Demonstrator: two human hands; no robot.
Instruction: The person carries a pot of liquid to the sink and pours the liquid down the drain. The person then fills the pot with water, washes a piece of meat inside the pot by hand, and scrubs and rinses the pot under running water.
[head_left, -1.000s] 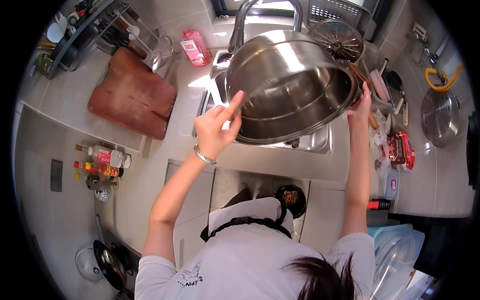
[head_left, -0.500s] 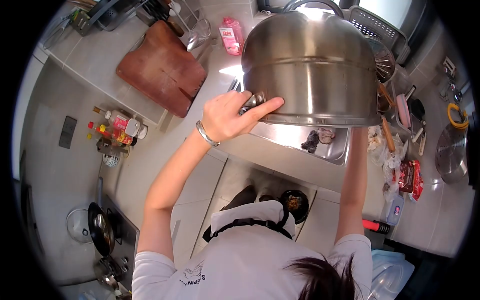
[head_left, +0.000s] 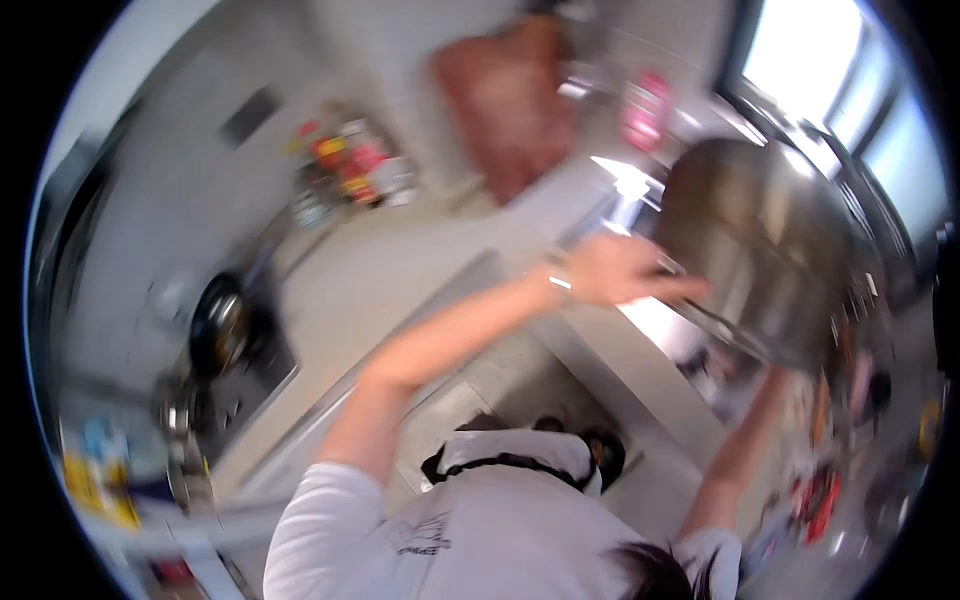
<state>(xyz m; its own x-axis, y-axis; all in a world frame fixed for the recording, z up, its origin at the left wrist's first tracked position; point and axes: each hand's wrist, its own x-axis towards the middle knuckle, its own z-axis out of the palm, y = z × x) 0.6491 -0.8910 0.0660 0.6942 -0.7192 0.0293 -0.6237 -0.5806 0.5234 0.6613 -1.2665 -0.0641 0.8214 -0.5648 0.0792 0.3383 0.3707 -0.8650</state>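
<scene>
A large steel pot [head_left: 765, 240] is held up over the sink area at the right, turned with its rim downward. My left hand [head_left: 615, 270] is closed on the pot's near-left side, at its handle, with the index finger stretched along the wall. Behind the pot's far-right edge my right hand is hidden; only the forearm shows below it. Motion smears the whole view.
Beyond the counter [head_left: 400, 255] stands a brown cutting board [head_left: 505, 110], with a pink bottle [head_left: 647, 110] near the sink. Condiment bottles [head_left: 355, 165] are at the left. A black pan [head_left: 222, 325] sits by the stove [head_left: 262, 375].
The view has swung left, so the pot now appears farther right. My left hand went from pointing beside the pot to gripping its side. The pot has tipped rim-down.
</scene>
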